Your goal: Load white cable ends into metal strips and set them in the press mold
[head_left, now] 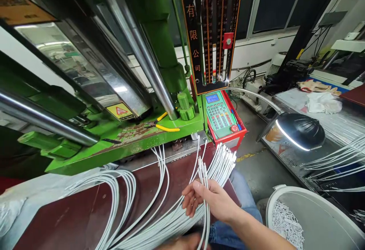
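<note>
My right hand [218,200] is closed round several thin white cables [203,174], their tips pointing up past my thumb. Low at the picture's bottom edge, my left hand [182,242] is blurred and mostly cut off, close to the lower part of these cables; its fingers cannot be made out. A thick bundle of white cables [224,164] lies just behind my right hand, its ends fanned out. More cables run in loops [125,181] over the dark red tabletop [68,212], and some lead under the green press [128,140].
Yellow-handled pliers [167,128] lie on the press ledge. A red-cased control panel [219,117] stands behind the cable ends. To the right are a lamp [302,132] over a second table with cables, and a pale bin [316,200] holding small white scraps. Gloves [321,86] lie farther back.
</note>
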Demonstrator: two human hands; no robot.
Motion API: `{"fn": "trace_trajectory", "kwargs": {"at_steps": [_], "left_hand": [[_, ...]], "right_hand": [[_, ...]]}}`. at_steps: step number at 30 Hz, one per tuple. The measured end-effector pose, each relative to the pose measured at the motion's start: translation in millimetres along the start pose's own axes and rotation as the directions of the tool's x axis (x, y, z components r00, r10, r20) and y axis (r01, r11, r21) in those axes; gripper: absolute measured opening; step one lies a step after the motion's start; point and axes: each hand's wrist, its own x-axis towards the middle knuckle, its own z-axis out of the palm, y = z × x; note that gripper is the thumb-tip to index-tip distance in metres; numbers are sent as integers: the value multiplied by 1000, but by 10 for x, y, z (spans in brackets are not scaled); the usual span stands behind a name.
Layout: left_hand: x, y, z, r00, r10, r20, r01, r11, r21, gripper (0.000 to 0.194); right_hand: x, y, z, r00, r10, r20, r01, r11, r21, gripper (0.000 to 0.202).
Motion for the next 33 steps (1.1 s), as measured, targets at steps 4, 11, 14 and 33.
{"fn": "trace_trajectory", "kwargs": {"at_steps": [4,11,14,33], "left_hand": [[288,-133,270,982,60,-177,-109,953,-281,50],[264,-214,513,994,62,-94,-92,930,-355,51],[342,-53,595,973,118,-197,-211,800,-561,47],[117,-29,344,880,225,-419,-475,432,-767,24]], "right_hand": [[-80,0,-18,998,24,-64,-28,997,-68,40],[-154,-55,37,995,41,-87,-49,995,-91,40],[-155,-250,105,996,84,-10,-83,948,-307,38],[383,-502,70,997,-27,74,50,-503,-863,29]]}}
